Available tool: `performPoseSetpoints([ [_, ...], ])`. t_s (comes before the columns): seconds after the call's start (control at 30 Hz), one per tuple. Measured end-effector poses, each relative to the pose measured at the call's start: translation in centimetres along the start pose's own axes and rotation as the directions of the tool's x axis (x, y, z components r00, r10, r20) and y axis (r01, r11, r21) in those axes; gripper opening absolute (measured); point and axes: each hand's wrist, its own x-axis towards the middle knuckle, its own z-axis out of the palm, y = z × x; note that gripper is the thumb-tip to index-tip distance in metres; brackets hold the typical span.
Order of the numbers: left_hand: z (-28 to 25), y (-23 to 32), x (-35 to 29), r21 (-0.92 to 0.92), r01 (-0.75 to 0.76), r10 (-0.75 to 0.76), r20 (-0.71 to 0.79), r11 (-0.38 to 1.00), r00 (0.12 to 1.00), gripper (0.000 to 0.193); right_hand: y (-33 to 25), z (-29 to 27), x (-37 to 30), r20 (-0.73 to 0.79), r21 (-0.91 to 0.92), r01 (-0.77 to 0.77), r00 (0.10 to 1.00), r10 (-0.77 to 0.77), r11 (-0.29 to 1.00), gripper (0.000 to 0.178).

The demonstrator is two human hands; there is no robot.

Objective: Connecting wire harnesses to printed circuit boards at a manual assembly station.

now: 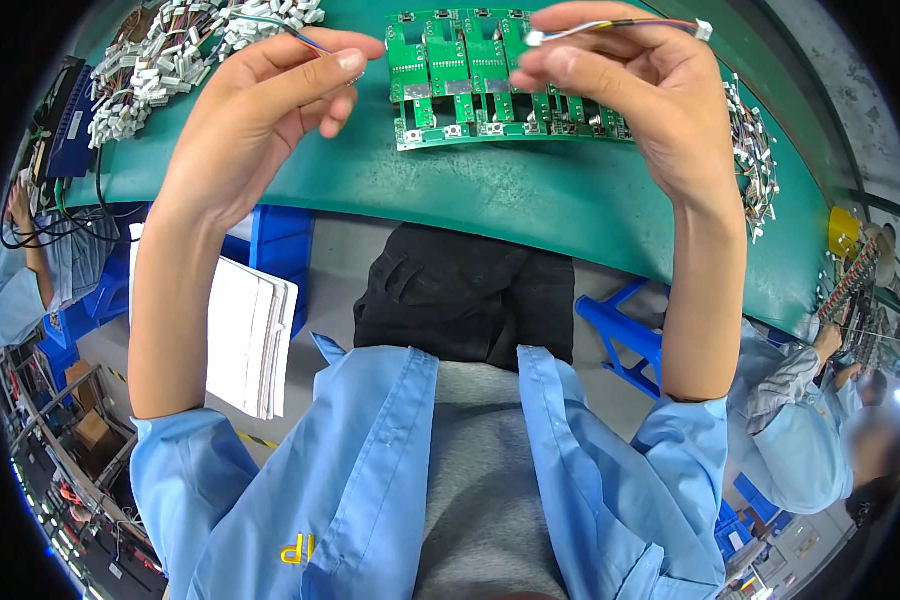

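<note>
A panel of green circuit boards [448, 70] lies on the green table mat [420, 185], just past my two hands. My left hand [255, 110] is closed at the panel's left side, thumb and forefinger pinching a thin multi-wire cable [305, 38] whose blue and green wires run up and away to the left. Over the right part of the panel is my right hand [660, 95], its fingers pinching a short wire cable [635, 22] with a white plug at each end. One plug shows by the fingertips, the other sticks out to the right. My right hand hides part of the boards.
Heaps of white-plugged cables lie at the far left [185, 55] and the right [753, 150] of the mat. Below the table edge are a stack of papers [255, 340], a blue bin [282, 245] and a blue stool [625, 335]. Co-workers sit at both sides.
</note>
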Motion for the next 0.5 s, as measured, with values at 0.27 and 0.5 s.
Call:
performPoseSetpoints([
  [0.27,0.4,0.2,1.4,0.24,-0.14,0.172,-0.115,0.961,0.978,0.019,1.9,0.5,3.1,0.308,-0.406,0.285,0.937,-0.163,0.868,0.015],
  [0.5,0.8,-0.1,1.5,0.206,-0.132,0.147,-0.056,0.97,0.988,0.018,2.1,1.0,4.7,0.388,-0.628,0.321,0.919,-0.072,0.709,0.019],
])
